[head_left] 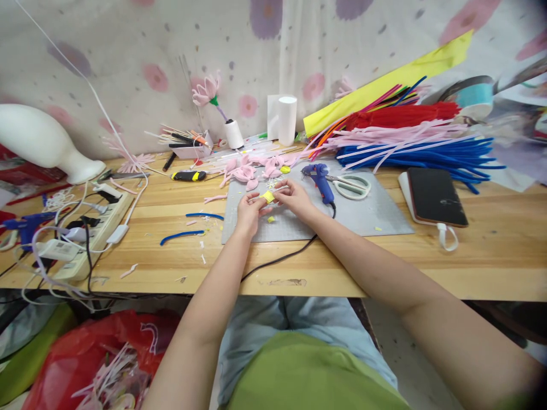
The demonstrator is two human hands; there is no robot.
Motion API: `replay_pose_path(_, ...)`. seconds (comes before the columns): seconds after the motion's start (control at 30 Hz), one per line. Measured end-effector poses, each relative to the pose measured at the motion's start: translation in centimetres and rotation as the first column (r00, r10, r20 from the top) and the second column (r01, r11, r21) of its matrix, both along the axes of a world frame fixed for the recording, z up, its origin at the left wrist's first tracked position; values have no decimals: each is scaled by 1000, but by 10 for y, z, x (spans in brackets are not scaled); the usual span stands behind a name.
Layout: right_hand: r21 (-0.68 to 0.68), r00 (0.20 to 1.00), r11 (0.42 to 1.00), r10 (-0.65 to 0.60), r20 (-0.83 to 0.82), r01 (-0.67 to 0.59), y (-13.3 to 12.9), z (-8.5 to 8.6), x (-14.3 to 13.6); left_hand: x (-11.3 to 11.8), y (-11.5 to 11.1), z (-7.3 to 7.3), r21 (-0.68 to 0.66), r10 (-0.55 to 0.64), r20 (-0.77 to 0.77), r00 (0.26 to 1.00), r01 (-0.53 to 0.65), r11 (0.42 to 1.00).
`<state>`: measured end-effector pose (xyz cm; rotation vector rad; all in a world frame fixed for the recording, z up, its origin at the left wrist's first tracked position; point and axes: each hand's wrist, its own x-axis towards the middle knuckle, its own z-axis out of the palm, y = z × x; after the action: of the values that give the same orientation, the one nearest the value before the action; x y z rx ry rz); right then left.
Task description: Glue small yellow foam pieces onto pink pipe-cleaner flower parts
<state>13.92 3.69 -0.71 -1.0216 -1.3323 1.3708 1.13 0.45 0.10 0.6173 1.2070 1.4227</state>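
Both hands meet near the middle of the frame: the left hand and the right hand pinch a small yellow piece between them, fingers drawn close around it. The piece is above the gray mat, toward its left part, and a yellow scrap lies on the mat just below the fingers.

Just above the hands, pink fuzzy shapes crowd the mat's upper left edge, with a yellow bit beside them. To the right of the hands, a blue glue gun and light-handled scissors lie close together on the mat. Below and right of these, the mat is mostly bare out to its lower right corner. A strip of open wood separates the mat from the black tablet at right.

Left of the mat, two short blue stems lie on the table, their right ends toward the mat's left edge; bare wood runs from there to the power strip. Along the table's near edge the wood is largely open, crossed by a black cable. At upper right, bundled blue stems stretch past the mat's upper edge.
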Motion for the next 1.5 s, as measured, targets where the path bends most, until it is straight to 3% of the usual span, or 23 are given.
replay_pose_path(0.3, 9, 999, 999, -33, 15, 33, 1, -1, 0, -2, 0, 2, 23, -54, 63, 997, 53, 998)
replay_pose_path(0.6, -39, 1000, 999, -26, 7, 26, -1, 3, -2, -1, 0, 0, -1, 5, 12, 1000, -5, 1000)
replay_pose_path(0.83, 0, 1000, 1000, -14, -10, 14, -1, 1, -1, 0, 0, 2, -5, 31, -17, 999, -31, 1000)
replay_pose_path(1.03, 93, 995, 993, -80, 55, 75, 4, -5, 1, -1, 0, 1, -8, 60, -26, 998, -60, 998)
replay_pose_path(1.2, 52, 989, 988, -148, 20, 147, 6, 0, 4, -2, 2, 0, -8, 73, -27, 997, -73, 997)
replay_pose_path(1.33, 37, 992, 995, -92, -84, 95, 1, 6, 1, -1, 2, 0, -15, 85, -22, 996, -85, 996)
replay_pose_path(1.5, -18, 996, 998, -60, -71, 59, -7, 6, -10, 2, 1, 2, -16, 89, -9, 996, -89, 996)
